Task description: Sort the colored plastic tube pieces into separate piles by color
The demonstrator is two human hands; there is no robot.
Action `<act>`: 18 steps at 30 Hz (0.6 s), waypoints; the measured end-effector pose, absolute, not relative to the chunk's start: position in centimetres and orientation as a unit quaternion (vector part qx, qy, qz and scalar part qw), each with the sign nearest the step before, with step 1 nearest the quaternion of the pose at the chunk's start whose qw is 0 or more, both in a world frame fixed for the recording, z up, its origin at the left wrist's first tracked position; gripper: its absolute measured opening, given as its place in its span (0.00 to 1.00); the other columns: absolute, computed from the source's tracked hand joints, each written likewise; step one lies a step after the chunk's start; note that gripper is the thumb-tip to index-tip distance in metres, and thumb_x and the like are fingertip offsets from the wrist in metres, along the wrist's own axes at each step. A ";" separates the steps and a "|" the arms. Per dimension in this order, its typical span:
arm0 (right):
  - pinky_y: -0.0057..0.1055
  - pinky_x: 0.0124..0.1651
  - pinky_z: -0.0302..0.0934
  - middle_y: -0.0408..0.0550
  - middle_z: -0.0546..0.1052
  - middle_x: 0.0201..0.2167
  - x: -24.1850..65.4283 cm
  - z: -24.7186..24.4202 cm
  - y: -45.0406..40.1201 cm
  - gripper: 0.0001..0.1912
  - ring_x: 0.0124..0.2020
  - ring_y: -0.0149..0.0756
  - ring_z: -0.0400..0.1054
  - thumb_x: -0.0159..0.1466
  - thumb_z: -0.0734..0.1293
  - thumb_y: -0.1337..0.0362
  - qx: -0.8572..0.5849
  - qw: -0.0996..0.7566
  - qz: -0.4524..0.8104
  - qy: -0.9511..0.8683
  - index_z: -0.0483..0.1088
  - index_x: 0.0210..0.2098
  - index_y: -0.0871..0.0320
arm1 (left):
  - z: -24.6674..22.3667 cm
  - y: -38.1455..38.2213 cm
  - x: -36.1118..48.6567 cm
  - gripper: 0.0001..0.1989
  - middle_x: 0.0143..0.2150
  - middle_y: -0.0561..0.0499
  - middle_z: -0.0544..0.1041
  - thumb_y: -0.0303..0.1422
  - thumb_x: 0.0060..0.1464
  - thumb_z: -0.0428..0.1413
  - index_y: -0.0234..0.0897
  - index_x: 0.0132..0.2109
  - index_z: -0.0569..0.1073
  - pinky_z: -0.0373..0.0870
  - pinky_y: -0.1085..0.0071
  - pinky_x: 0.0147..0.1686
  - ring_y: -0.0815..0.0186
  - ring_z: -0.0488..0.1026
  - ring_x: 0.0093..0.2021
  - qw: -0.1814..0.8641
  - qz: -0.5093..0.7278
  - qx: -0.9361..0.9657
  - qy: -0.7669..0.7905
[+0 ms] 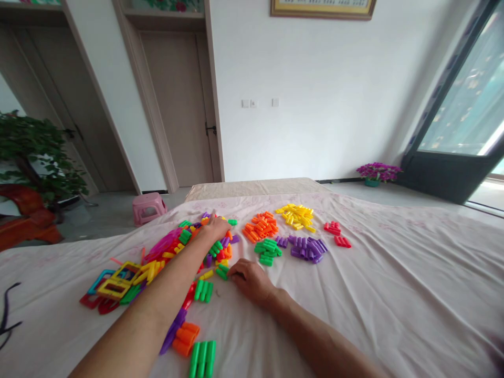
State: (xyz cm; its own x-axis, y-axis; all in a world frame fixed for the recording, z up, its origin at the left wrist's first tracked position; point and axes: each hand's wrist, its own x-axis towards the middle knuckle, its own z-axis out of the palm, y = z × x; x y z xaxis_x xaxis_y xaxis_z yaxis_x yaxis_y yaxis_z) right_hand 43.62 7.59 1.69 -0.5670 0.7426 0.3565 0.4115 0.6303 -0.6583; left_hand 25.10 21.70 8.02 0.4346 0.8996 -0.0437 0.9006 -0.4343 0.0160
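Observation:
My left hand reaches over a mixed pile of plastic toy blocks in green, purple, orange, yellow and red. Its fingers go down among the blocks, and I cannot make out what they hold. Lower and to the right, my right hand is low over the cloth with its fingers curled together. Its fingertips meet a green tube-shaped block at the pile's near edge. Sorted beyond it are groups of green, orange, purple, yellow and red blocks.
A pale patterned cloth covers the wide surface. Flat frame-shaped pieces lie at the left, partly behind my left forearm. Green and orange blocks lie close to me. A pink stool stands on the floor beyond.

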 end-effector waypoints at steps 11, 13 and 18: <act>0.27 0.47 0.66 0.46 0.81 0.40 43.7 1.4 7.8 0.15 0.41 0.35 0.75 0.62 0.64 0.75 -0.346 0.318 0.255 -0.845 0.79 0.41 0.55 | 9.7 18.0 20.0 0.06 0.41 0.46 0.83 0.30 0.55 0.59 0.42 0.37 0.81 0.64 0.61 0.56 0.57 0.77 0.47 0.047 0.106 0.844 0.524; 0.27 0.47 0.66 0.46 0.81 0.40 43.6 1.1 7.9 0.14 0.41 0.35 0.75 0.62 0.64 0.74 -0.341 0.326 0.255 -0.844 0.80 0.41 0.55 | 10.2 17.2 18.9 0.06 0.41 0.46 0.83 0.32 0.54 0.59 0.43 0.37 0.82 0.65 0.63 0.53 0.56 0.77 0.47 0.064 0.152 0.831 0.531; 0.28 0.47 0.66 0.46 0.81 0.40 43.6 0.8 8.0 0.14 0.41 0.35 0.75 0.63 0.64 0.74 -0.336 0.333 0.251 -0.844 0.79 0.41 0.54 | 10.6 15.4 16.4 0.11 0.42 0.47 0.84 0.41 0.55 0.57 0.42 0.39 0.81 0.69 0.65 0.48 0.56 0.78 0.44 0.119 0.280 0.772 0.558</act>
